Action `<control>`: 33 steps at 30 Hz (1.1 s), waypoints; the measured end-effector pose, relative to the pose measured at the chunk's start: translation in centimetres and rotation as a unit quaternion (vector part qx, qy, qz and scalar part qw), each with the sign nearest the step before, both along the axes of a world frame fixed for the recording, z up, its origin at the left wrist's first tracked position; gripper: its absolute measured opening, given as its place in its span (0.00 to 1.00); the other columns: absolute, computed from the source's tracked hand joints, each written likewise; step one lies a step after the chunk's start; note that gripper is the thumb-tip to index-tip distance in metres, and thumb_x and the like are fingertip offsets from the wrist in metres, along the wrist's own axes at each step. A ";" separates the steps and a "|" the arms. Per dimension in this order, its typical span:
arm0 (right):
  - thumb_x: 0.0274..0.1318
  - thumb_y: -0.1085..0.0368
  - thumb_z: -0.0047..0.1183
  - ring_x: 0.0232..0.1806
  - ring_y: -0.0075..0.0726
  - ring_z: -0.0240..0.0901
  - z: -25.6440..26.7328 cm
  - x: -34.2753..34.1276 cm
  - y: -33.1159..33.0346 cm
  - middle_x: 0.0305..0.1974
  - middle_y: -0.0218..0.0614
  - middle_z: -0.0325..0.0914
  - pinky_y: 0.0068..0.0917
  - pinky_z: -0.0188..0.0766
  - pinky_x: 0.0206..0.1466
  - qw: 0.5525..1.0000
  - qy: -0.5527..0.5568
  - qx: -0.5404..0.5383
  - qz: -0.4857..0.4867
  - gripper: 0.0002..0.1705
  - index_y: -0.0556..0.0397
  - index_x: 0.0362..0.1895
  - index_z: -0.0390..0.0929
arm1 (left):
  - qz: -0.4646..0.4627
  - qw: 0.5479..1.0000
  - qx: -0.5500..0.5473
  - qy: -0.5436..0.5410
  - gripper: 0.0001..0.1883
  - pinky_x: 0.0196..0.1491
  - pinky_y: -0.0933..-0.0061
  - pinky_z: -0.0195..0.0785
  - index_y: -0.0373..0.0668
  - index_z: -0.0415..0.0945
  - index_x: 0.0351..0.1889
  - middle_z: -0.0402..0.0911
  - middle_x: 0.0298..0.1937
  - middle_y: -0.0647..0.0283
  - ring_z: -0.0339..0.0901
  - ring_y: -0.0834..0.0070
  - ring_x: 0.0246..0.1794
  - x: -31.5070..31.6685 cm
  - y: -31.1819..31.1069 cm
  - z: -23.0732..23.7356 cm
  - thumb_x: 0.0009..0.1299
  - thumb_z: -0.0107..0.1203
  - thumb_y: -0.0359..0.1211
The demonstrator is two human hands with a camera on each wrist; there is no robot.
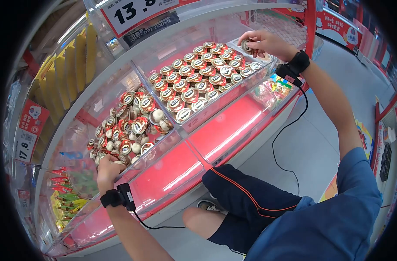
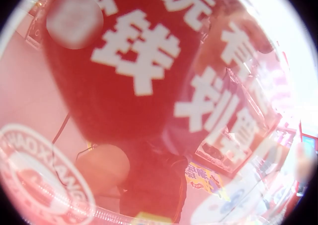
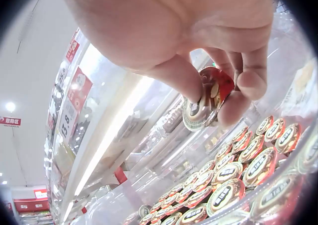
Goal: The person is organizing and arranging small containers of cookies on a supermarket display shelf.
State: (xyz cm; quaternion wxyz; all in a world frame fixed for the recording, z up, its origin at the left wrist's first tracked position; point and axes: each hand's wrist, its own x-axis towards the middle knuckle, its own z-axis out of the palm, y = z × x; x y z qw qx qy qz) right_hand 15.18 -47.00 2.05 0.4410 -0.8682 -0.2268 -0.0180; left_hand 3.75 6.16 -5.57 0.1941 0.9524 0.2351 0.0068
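Cups (image 1: 190, 95) with gold-and-red lids stand in close rows in the clear bin right of centre in the head view. The right hand (image 1: 268, 45), at upper right, pinches a single cup (image 1: 246, 46) between thumb and fingers, held above the far end of those rows. At lower left, the left hand (image 1: 109, 168) reaches into a jumbled pile (image 1: 124, 126) of similar cups, fingertips down among them; whether it grips one I cannot tell. A clear divider (image 1: 152, 93) separates pile and rows. A price sign (image 1: 131, 14) sits at the top, another (image 1: 29, 130) at the left edge. The left wrist view shows mostly red plastic (image 2: 134, 111) with white characters.
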 end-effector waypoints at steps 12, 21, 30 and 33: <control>0.52 0.62 0.50 0.43 0.47 0.73 0.0 6.4 0.8 0.40 0.44 0.75 0.38 0.68 0.47 0.939 -0.101 -0.328 -0.025 0.13 0.51 0.42 0.76 | -0.001 1.000 -0.004 0.007 0.18 0.39 0.68 0.68 0.37 0.74 0.32 0.79 0.30 0.58 0.76 0.68 0.33 -0.2 -0.7 0.5 0.42 0.65 0.29; 0.62 0.64 0.43 0.21 0.13 0.62 -0.7 5.0 0.8 0.28 0.23 0.70 0.13 0.62 0.24 0.985 0.118 -0.073 0.098 0.11 0.52 0.47 0.73 | -0.013 0.999 -0.031 -0.010 0.18 0.41 0.69 0.68 0.36 0.74 0.32 0.80 0.31 0.56 0.77 0.68 0.34 -0.1 -0.2 -0.1 0.42 0.64 0.30; 0.63 0.60 0.43 0.28 0.15 0.64 -0.2 2.9 1.5 0.34 0.24 0.69 0.14 0.60 0.28 0.962 0.176 0.157 0.140 0.13 0.50 0.48 0.66 | -0.018 1.000 -0.002 0.006 0.18 0.41 0.67 0.68 0.37 0.75 0.32 0.80 0.32 0.55 0.77 0.66 0.35 0.1 -0.3 0.2 0.41 0.64 0.31; 0.62 0.60 0.44 0.32 0.15 0.65 -0.2 2.5 1.9 0.36 0.26 0.69 0.15 0.60 0.29 0.950 0.164 0.165 0.207 0.14 0.51 0.49 0.65 | -0.024 1.000 0.000 0.005 0.18 0.43 0.66 0.68 0.38 0.76 0.33 0.80 0.34 0.54 0.77 0.64 0.38 -0.2 -0.8 0.5 0.42 0.64 0.32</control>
